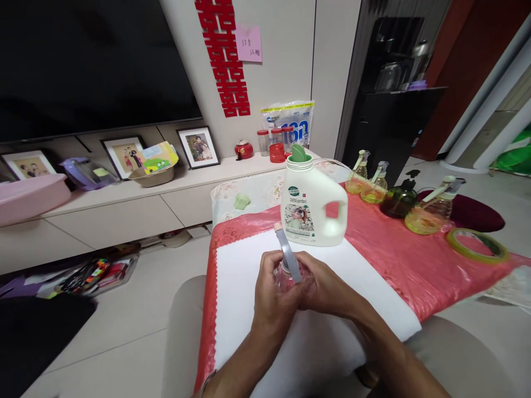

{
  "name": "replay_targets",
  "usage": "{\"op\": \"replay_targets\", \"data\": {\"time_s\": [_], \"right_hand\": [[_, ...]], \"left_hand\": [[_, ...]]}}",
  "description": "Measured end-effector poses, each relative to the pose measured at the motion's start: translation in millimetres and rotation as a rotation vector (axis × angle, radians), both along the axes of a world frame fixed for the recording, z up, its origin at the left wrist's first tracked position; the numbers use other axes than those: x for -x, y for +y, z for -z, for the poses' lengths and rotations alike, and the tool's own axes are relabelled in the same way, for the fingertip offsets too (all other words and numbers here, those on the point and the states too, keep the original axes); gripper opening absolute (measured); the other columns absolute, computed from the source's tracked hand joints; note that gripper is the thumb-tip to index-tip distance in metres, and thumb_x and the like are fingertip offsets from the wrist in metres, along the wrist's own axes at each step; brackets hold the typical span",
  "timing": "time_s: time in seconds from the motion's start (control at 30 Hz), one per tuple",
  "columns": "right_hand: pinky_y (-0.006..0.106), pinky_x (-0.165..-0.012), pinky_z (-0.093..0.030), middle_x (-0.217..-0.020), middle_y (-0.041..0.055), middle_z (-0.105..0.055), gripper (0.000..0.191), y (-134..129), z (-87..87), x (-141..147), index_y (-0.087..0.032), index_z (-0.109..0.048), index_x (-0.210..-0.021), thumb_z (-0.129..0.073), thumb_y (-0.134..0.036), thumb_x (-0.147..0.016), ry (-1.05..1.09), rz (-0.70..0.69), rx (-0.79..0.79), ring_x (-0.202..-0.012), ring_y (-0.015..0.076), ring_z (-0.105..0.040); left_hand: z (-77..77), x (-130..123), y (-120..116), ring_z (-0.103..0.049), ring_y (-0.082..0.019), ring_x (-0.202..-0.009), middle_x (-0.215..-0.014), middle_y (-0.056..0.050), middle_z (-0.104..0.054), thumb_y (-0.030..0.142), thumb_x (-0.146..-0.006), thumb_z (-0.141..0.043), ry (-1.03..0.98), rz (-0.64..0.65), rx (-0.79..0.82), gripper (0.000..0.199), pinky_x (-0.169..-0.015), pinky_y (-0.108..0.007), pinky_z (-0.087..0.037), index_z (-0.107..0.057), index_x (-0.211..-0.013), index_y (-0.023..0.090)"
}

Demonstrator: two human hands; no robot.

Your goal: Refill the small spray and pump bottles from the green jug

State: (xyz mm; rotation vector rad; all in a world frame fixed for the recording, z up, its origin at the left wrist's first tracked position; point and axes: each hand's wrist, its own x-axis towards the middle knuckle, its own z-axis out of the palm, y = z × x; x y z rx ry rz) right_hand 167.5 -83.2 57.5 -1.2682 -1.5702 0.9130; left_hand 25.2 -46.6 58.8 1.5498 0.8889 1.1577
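Observation:
My left hand [267, 290] and my right hand [321, 282] are both wrapped round a small clear spray bottle [286, 279] with a grey spray head. The bottle is upright over a white mat [238, 287], its lower part hidden by my fingers. Just beyond my hands stands a large pale jug [315, 207] with a handle and a printed label. A green spout or cup [298, 153] sits in the jug's open neck.
Several spray bottles [375, 185] stand to the right on the red table cover [385, 260], near a roll of tape [477, 245]. A green lump [241, 201] lies on the far left corner. Behind, a low cabinet [116, 213] bears picture frames, jars and a bag.

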Motion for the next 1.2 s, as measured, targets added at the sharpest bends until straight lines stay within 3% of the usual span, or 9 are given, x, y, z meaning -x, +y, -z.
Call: {"op": "replay_targets", "data": {"time_s": [0.13, 0.23, 0.4, 0.6, 0.8, 0.9, 1.0, 1.13, 1.2], "right_hand": [[0.024, -0.076, -0.047, -0.111, 0.0022, -0.063, 0.045, -2, -2.0, 8, -0.022, -0.06, -0.117, -0.07, -0.019, -0.073, -0.081, 0.021, -0.026, -0.095, 0.0186, -0.06], [0.023, -0.073, -0.046, -0.106, -0.0004, -0.064, 0.04, -2, -3.5, 9, -0.023, -0.059, -0.112, -0.063, -0.016, -0.074, -0.116, 0.047, -0.045, -0.09, 0.0162, -0.061], [0.022, -0.069, -0.046, -0.103, -0.0014, -0.064, 0.038, -2, -1.1, 4, -0.023, -0.058, -0.109, -0.065, -0.02, -0.071, -0.138, 0.043, -0.052, -0.087, 0.0159, -0.062], [0.023, -0.068, -0.045, -0.097, -0.0006, -0.063, 0.035, -1, -4.3, 2, -0.02, -0.058, -0.106, -0.065, -0.022, -0.071, -0.164, -0.008, -0.029, -0.082, 0.0145, -0.059], [0.022, -0.069, -0.045, -0.096, 0.0012, -0.061, 0.037, -3, -11.5, 2, -0.017, -0.058, -0.105, -0.062, -0.018, -0.069, -0.177, -0.024, 0.028, -0.082, 0.0143, -0.056], [0.022, -0.07, -0.046, -0.099, 0.0011, -0.062, 0.042, -1, -11.8, 4, -0.017, -0.058, -0.109, -0.064, -0.017, -0.068, -0.173, -0.035, 0.057, -0.084, 0.0142, -0.056], [0.021, -0.07, -0.047, -0.1, 0.0006, -0.062, 0.041, -2, -13.3, 0, -0.018, -0.058, -0.111, -0.065, -0.018, -0.071, -0.166, -0.06, 0.09, -0.083, 0.0137, -0.057], [0.026, -0.092, -0.047, -0.119, 0.0009, -0.06, 0.047, -16, -22.6, -19, -0.022, -0.059, -0.121, -0.07, -0.018, -0.076, -0.222, -0.081, 0.084, -0.106, 0.0168, -0.056], [0.029, -0.103, -0.041, -0.13, 0.0007, -0.055, 0.042, -28, -32.0, -27, -0.026, -0.056, -0.131, -0.065, -0.025, -0.089, -0.27, 0.009, 0.02, -0.119, 0.0166, -0.051]], "left_hand": [[-1.5, -5, 1, -0.063, -0.02, -0.087, -0.09, 0.0, -0.063, 0.028, -0.07, -0.079, -0.01, -0.074, 0.025, 0.025, -0.08, -0.033, -0.05, -0.061, -0.087, 0.022], [-5.1, -5, 2, -0.063, -0.02, -0.088, -0.09, 0.0, -0.063, 0.02, -0.071, -0.076, 0.001, -0.037, -0.016, 0.017, -0.082, -0.032, -0.049, -0.065, -0.085, 0.022], [-11.9, -2, 4, -0.064, -0.021, -0.091, -0.095, -0.001, -0.068, 0.018, -0.074, -0.072, 0.026, 0.109, 0.035, 0.019, -0.082, -0.032, -0.047, -0.07, -0.092, 0.023], [-18.4, 11, 22, -0.059, -0.028, -0.111, -0.106, -0.006, -0.07, 0.04, -0.081, -0.073, 0.114, 0.355, -0.003, 0.023, -0.095, -0.038, -0.043, -0.074, -0.099, 0.025], [-30.9, 17, 37, -0.054, -0.029, -0.116, -0.11, -0.008, -0.069, 0.056, -0.081, -0.071, 0.142, 0.52, -0.053, 0.038, -0.101, -0.039, -0.04, -0.076, -0.099, 0.024], [-28.7, 17, 41, -0.055, -0.028, -0.113, -0.108, -0.007, -0.068, 0.059, -0.078, -0.073, 0.12, 0.597, -0.044, 0.041, -0.099, -0.037, -0.041, -0.076, -0.099, 0.024], [-20.6, 17, 39, -0.057, -0.026, -0.108, -0.104, -0.005, -0.067, 0.053, -0.079, -0.075, 0.074, 0.577, 0.028, 0.038, -0.096, -0.035, -0.043, -0.074, -0.103, 0.024], [-10.6, 17, 30, -0.06, -0.021, -0.096, -0.098, -0.003, -0.066, 0.043, -0.076, -0.08, -0.038, 0.498, 0.149, 0.036, -0.086, -0.03, -0.047, -0.071, -0.103, 0.022], [-8.1, 15, 23, -0.061, -0.02, -0.09, -0.093, -0.002, -0.067, 0.041, -0.075, -0.081, -0.071, 0.47, 0.213, 0.035, -0.081, -0.029, -0.048, -0.069, -0.102, 0.021]]}}
